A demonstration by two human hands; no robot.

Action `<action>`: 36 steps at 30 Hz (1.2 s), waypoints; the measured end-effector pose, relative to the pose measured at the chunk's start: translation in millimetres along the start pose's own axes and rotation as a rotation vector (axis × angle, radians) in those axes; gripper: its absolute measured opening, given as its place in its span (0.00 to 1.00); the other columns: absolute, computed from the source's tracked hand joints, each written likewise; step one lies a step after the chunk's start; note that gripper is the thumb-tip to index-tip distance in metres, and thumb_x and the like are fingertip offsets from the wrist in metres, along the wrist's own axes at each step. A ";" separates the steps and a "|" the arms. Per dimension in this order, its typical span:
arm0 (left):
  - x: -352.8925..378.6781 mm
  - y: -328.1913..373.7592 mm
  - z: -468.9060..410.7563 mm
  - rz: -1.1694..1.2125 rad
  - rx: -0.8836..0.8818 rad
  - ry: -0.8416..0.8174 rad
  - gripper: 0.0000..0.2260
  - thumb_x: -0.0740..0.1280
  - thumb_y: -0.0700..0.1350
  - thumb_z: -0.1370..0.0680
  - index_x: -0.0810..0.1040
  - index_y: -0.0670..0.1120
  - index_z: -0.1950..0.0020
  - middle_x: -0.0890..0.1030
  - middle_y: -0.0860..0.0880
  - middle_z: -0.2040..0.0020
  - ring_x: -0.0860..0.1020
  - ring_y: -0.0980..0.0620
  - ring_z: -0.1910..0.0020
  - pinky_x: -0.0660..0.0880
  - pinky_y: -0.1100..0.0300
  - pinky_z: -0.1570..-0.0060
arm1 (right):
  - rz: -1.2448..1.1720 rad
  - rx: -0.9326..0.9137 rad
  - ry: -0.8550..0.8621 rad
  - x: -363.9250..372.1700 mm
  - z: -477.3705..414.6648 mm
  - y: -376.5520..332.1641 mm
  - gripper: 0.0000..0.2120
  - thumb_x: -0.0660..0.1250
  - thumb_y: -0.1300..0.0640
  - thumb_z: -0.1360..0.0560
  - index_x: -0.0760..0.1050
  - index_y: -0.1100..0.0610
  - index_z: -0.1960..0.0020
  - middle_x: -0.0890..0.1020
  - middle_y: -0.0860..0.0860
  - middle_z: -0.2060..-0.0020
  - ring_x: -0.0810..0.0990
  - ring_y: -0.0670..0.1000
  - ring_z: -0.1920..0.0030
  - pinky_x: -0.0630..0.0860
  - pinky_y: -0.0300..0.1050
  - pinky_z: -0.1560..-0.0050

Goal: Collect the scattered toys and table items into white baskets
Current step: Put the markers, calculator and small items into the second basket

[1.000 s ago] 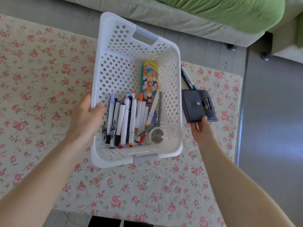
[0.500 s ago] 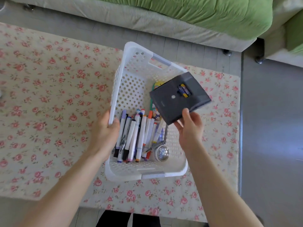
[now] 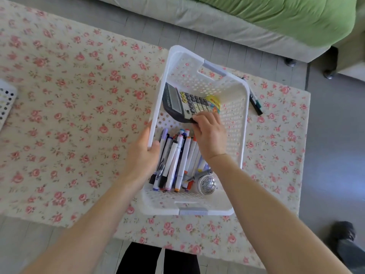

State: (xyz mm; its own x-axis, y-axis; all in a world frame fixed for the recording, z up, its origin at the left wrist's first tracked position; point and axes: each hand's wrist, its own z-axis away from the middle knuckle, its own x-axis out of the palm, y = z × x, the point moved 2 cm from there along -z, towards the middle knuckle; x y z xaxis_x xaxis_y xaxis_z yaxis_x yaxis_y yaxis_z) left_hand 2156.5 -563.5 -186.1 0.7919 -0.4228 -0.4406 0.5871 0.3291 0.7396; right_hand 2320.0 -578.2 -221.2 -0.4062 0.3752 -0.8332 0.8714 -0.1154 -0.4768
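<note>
Both our hands were at the basket [image 3: 244, 135], which stood on the flowered cloth [image 3: 79, 99] toward the right of the table. Our left hand [image 3: 141, 155] gripped its left rim, the thumb hooked over the edge and the fingers hidden beneath. Our right hand [image 3: 210, 139] reached down inside and pinched the near right corner of the calculator [image 3: 177, 101] between thumb and curled fingers. The calculator sat in the far half of the basket, keys up and tilted, its screen end by the left wall. Its right end overlapped a yellow pack [image 3: 214, 102]. We could not tell whether it rested on the bottom. Many markers [image 3: 175, 161] lay side by side in the near half, partly under our right wrist. Just right of them, in the near right corner, was a round gadget [image 3: 207, 184] with a mesh face. One dark pen [image 3: 255, 101] lay on the cloth just beyond the basket's right wall. Part of a second basket [image 3: 6, 99] showed at the far left edge.
</note>
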 end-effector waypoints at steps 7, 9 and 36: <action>-5.0 -3.6 -7.6 -0.042 0.004 -0.032 0.22 0.54 0.45 0.19 0.54 0.49 0.25 0.65 0.49 0.28 0.74 0.52 0.47 0.68 0.64 0.46 | 0.260 -0.033 -0.225 36.9 -11.6 9.8 0.09 0.75 0.69 0.38 0.79 0.63 0.59 0.82 0.56 0.60 0.80 0.58 0.56 0.76 0.45 0.60; -4.9 -5.8 -10.1 -0.044 -0.023 -0.043 0.22 0.54 0.45 0.19 0.54 0.48 0.24 0.66 0.45 0.28 0.72 0.42 0.38 0.68 0.52 0.36 | 0.277 -0.003 -0.322 47.9 -7.8 12.2 0.10 0.70 0.69 0.32 0.78 0.63 0.52 0.80 0.56 0.53 0.77 0.58 0.50 0.74 0.48 0.57; -5.4 -35.1 -62.8 -0.486 -0.278 0.313 0.16 0.52 0.47 0.18 0.69 0.34 0.48 0.67 0.46 0.69 0.67 0.47 0.71 0.60 0.57 0.71 | 0.059 0.761 -0.248 6.2 -73.7 214.2 0.14 0.56 0.60 0.21 0.72 0.59 0.37 0.73 0.57 0.43 0.71 0.49 0.63 0.65 0.37 0.70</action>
State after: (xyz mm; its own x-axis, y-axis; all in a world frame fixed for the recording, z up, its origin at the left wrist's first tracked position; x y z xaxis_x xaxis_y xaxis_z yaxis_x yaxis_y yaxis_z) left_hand 2142.1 -519.7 -241.6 0.4114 -0.3262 -0.8511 0.8796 0.3868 0.2769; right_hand 2524.4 -532.9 -307.8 -0.4924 0.1443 -0.8583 0.5027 -0.7579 -0.4157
